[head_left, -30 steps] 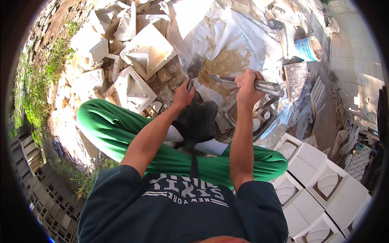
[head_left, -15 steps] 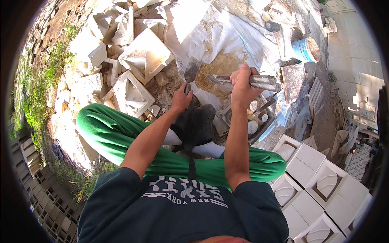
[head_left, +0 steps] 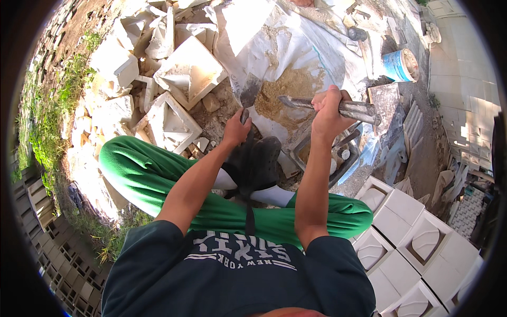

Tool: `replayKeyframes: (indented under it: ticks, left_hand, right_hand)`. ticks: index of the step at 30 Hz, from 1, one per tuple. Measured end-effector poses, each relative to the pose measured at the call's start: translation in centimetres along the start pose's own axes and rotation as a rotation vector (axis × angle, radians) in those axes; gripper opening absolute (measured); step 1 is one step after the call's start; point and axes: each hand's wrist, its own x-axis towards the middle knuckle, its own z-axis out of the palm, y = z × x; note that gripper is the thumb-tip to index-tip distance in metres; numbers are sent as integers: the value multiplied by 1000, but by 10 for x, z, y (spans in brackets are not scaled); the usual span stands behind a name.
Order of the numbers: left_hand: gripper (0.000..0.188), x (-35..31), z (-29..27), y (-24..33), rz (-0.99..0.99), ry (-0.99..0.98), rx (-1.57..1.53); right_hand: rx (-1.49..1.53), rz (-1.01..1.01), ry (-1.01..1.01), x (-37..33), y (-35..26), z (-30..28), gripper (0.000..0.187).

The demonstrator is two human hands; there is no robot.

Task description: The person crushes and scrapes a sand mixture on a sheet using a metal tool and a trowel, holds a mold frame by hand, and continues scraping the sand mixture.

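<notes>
My left hand is closed round the handle of a trowel, whose grey, mortar-stained blade points away from me. Beneath and beside the blade lies a patch of wet tan sand or mortar on a white sheet. In my right hand is a long grey metal tool, held crosswise above the sheet; it looks like two bars side by side, its exact kind unclear. Below that hand stands a dark rectangular tub with pale lumps in it, partly covered by my forearm.
Broken white cast blocks pile up on the left. A blue-and-white bucket lies tipped at the far right, near a flat weathered board. White moulded blocks stand in rows at the near right. My dark shoes are close to the trowel.
My right hand has shifted to the right with the grey metal tool, now covering more of the tub's far side. The left hand and trowel stay put. Something reddish appears at the top edge.
</notes>
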Motion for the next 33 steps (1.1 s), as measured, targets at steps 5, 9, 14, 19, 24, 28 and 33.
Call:
replayKeyframes:
  ticks: [5,9,14,19,24,28,33]
  left_hand:
    - [52,3,5,10,-16,-6,34]
    - [52,0,5,4,24,27,-5]
    - [52,4,4,-3,51,49,57]
    - [52,4,4,0,-11,20,25]
    - [53,5,6,-3,-9,32,15]
    - [53,5,4,-1,9,34,27]
    - [52,2,3,7,-57,-12,14]
  right_hand:
    - [18,9,53,8,78,-5,29]
    - [40,69,-48,19,95,-1,31]
    - [114,57,21,29,63,-10,32]
    - [79,-66,132,36,71,-14,33]
    - [22,13,79,17,88,-8,34]
    - [82,42,41,0,92,-4,35]
    - [69,18,24,3,82,-9,35]
